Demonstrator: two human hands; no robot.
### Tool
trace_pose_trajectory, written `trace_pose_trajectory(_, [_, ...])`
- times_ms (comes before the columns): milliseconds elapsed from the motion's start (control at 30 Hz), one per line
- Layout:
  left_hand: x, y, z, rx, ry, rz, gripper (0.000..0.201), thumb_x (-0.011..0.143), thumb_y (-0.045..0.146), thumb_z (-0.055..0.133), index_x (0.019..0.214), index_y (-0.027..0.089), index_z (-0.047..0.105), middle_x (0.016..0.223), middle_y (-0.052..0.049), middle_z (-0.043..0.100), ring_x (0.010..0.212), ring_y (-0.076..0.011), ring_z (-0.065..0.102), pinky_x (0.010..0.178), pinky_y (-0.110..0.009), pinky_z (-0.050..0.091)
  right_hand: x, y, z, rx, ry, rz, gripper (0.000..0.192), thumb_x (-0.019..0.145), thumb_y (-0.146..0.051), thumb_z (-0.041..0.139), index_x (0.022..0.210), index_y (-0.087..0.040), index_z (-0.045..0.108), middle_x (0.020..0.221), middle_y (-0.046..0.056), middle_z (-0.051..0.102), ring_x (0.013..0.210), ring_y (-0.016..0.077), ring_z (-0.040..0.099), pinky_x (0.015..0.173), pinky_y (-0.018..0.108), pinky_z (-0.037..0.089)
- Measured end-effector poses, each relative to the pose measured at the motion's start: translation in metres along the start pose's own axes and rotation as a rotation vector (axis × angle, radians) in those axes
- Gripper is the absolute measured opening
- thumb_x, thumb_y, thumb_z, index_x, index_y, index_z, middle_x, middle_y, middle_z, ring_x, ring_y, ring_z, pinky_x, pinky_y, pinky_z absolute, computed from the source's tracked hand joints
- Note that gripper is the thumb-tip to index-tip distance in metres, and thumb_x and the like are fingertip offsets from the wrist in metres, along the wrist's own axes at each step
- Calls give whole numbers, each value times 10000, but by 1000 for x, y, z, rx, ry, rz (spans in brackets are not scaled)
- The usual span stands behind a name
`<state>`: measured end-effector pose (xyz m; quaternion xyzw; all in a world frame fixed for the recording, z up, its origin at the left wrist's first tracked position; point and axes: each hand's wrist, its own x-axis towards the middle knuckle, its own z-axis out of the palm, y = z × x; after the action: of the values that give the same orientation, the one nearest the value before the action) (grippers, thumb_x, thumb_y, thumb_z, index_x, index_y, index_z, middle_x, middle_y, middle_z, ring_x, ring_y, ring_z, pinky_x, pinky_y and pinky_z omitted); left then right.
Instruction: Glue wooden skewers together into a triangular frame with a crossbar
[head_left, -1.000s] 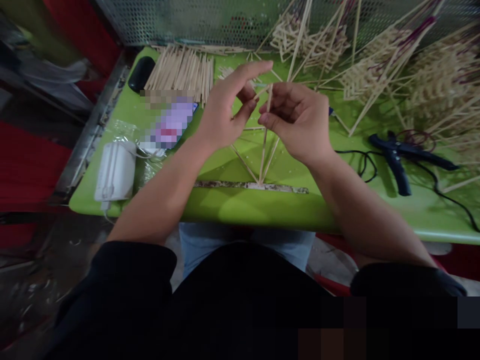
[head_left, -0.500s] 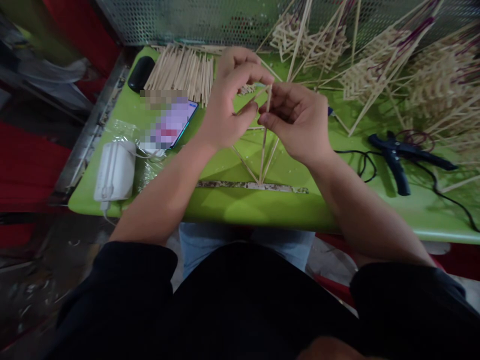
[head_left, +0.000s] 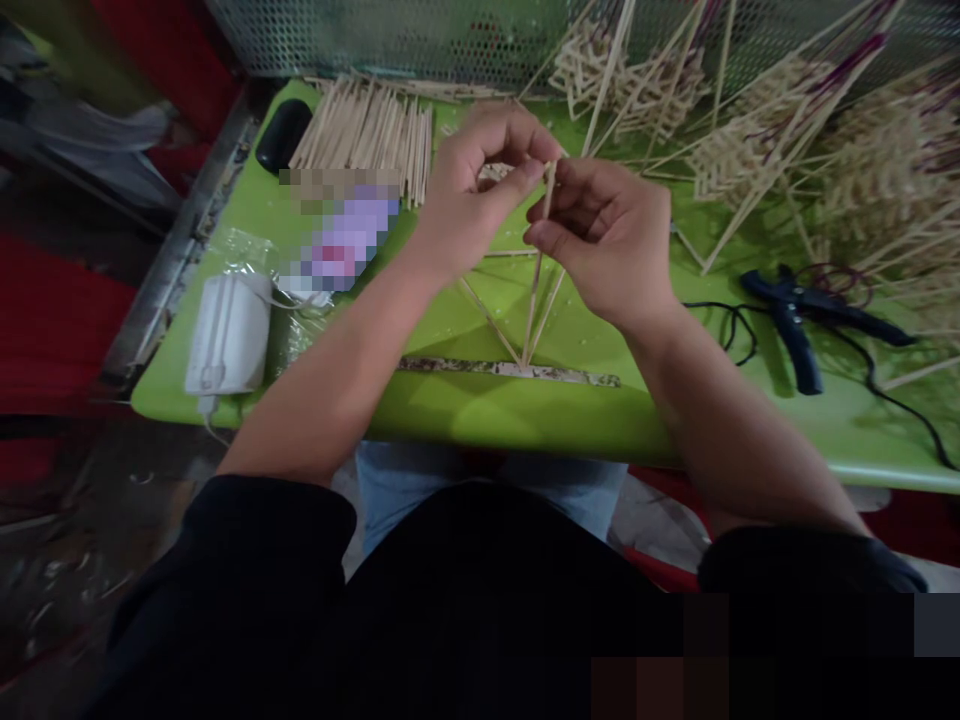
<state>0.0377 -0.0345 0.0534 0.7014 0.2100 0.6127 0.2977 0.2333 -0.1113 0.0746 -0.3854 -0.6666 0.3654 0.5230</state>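
Right hand [head_left: 607, 245] — thumb and fingers pinching a thin stick [head_left: 538, 270] near its upper end. Left hand [head_left: 472, 195] — fingertips pressed together at the stick's top, touching it. Stick runs down from the pinch to a flat strip [head_left: 510, 371] near the table's [head_left: 465, 410] front edge. Loose stick bundle [head_left: 371, 130] at the far left corner — glue gun [head_left: 799, 320] toward the right edge.

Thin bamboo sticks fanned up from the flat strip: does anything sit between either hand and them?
Nothing visible does. The right hand already pinches the thin bamboo sticks near their top, and the left hand meets it there with thumb and fingers closed at the tips. The sticks converge at the flat speckled strip on the green table.
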Motion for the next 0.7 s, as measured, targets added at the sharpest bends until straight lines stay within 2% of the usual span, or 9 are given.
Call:
trace_pose_trajectory(67, [1,1,2,-110,-20,-40,150,987,510,893,1050,373,896,1090,-50,841,1062,-289,755,1037,-491,640,-1,-3,-1,-12,-6,15,632,812,-791,1100,1236,-412,825,1087,55,860,1094,376,843,1048,612,758])
trace_pose_trajectory(167, [1,6,3,-213,-28,-106,90,949,347,876,1031,332,909,1015,-10,853,911,-213,736,948,-419,645,-1,-5,-1,-20,-19,39,595,837,-774,1096,1228,-415,827,1123,55,881,1130,372,850,1091,610,760])
trace_pose_trajectory(267, [0,12,4,-233,-38,-129,61,1005,269,863,1035,305,902,1011,-1,859,866,-186,723,909,-386,644,-1,-4,-1,-8,-11,36,586,826,-754,1108,1208,-408,830,1115,55,880,1120,375,864,1110,618,766])
trace_pose_trajectory(500, [2,7,3,-271,-49,-108,34,1015,294,900,1046,288,912,1023,-12,867,868,-191,746,839,-375,637,1,6,-4,-22,-25,7,566,855,-712,1110,1239,-407,827,1143,84,884,1169,427,859,1134,733,740])
trace_pose_trajectory(700, [1,1,1,-303,-94,-96,52,1039,316,910,1090,304,913,1052,-6,861,900,-201,750,868,-390,673,1,-4,-2,-20,-22,5,524,841,-708,1113,1141,-396,818,1094,82,870,1106,417,857,1114,732,751])
